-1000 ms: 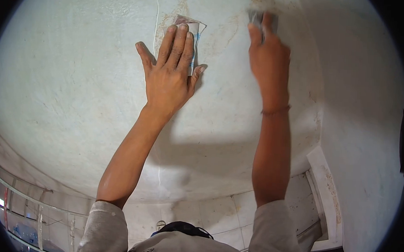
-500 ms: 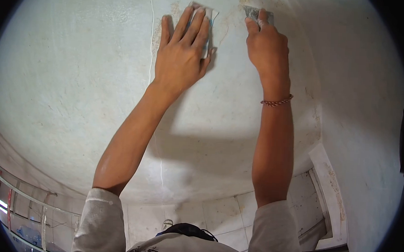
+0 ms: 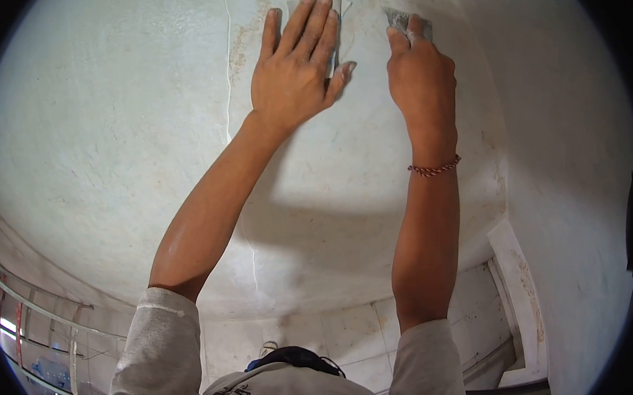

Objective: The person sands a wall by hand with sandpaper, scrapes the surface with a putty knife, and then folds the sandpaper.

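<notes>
Against the pale wall (image 3: 156,110), my left hand (image 3: 294,71) lies nearly flat, its fingers stretched over a folded piece of sandpaper (image 3: 346,7) that it holds pressed there. The thumb sticks out to the right. Most of the sheet is hidden under the fingers. To the right, my right hand (image 3: 420,81) is closed round a grey scraper (image 3: 396,18), thumb and forefinger up against its blade. Its handle, if any, is hidden in the fist. Brownish worn patches mark the wall around both hands.
A thin white cord (image 3: 227,71) hangs down the wall left of my hands. At the lower left stands a metal rack (image 3: 73,324). A side wall (image 3: 580,211) meets this one on the right, above a door frame piece (image 3: 520,280). Tiled floor (image 3: 352,335) shows below.
My left hand has slid up and slightly right along the wall, and the sandpaper has moved with it. My right hand with the scraper has stayed nearly in place.
</notes>
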